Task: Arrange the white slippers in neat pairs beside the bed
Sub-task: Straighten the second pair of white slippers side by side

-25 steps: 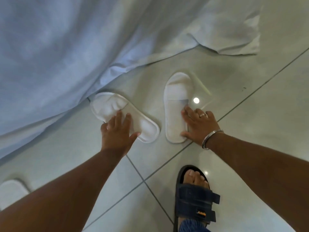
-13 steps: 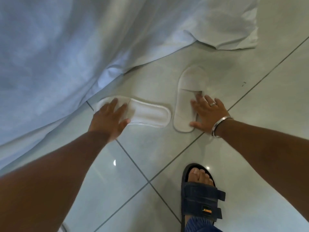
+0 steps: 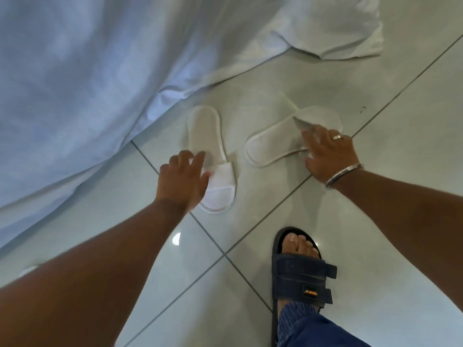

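Clearly the two slippers lie on the tiled floor (image 3: pixel 375 196) just beside the hanging bed sheet (image 3: pixel 100 83), not yet parallel. Your left hand (image 3: pixel 184 182) pinches the toe band of the left slipper (image 3: pixel 204 136); your right hand (image 3: pixel 328 152) rests spread on the right slipper (image 3: pixel 273 144) near its band. They look light, thin and floppy, so slide them flat or grip the band.
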Demonstrator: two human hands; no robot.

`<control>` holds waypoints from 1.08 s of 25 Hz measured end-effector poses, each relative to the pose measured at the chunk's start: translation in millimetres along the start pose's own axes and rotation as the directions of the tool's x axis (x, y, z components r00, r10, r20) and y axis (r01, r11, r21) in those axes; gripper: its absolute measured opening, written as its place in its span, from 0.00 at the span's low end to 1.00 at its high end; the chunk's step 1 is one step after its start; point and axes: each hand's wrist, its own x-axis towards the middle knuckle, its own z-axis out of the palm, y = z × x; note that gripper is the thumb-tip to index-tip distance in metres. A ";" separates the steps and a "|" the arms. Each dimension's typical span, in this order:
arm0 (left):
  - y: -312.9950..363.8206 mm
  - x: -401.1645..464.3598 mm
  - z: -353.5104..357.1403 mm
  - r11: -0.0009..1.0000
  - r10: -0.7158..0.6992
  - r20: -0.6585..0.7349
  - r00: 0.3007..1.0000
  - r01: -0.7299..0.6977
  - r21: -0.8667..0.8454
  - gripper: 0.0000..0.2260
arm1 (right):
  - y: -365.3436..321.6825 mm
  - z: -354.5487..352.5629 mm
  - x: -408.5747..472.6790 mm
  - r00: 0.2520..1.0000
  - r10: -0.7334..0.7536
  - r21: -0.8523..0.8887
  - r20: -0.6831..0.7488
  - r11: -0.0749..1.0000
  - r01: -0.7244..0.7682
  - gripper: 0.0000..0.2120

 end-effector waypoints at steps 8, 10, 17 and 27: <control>17.4 5.5 20.4 0.997 0.069 0.235 0.970 -0.060 -0.045 0.34 | 6.6 9.2 -2.2 0.961 0.051 -0.077 0.272 0.997 -0.031 0.36; 21.4 -14.3 29.7 0.998 0.047 0.220 0.974 -0.039 -0.038 0.36 | -10.3 5.3 -0.2 0.980 -0.010 0.012 0.198 1.000 0.008 0.32; 14.2 -23.6 33.8 0.996 0.075 0.154 0.985 -0.067 -0.054 0.40 | 8.3 2.3 17.8 0.980 -0.125 0.072 0.156 0.991 0.115 0.29; 45.4 -16.6 35.1 0.989 0.075 0.187 0.979 -0.048 -0.143 0.46 | -38.3 7.3 2.3 0.990 -0.060 0.044 0.128 0.998 0.054 0.35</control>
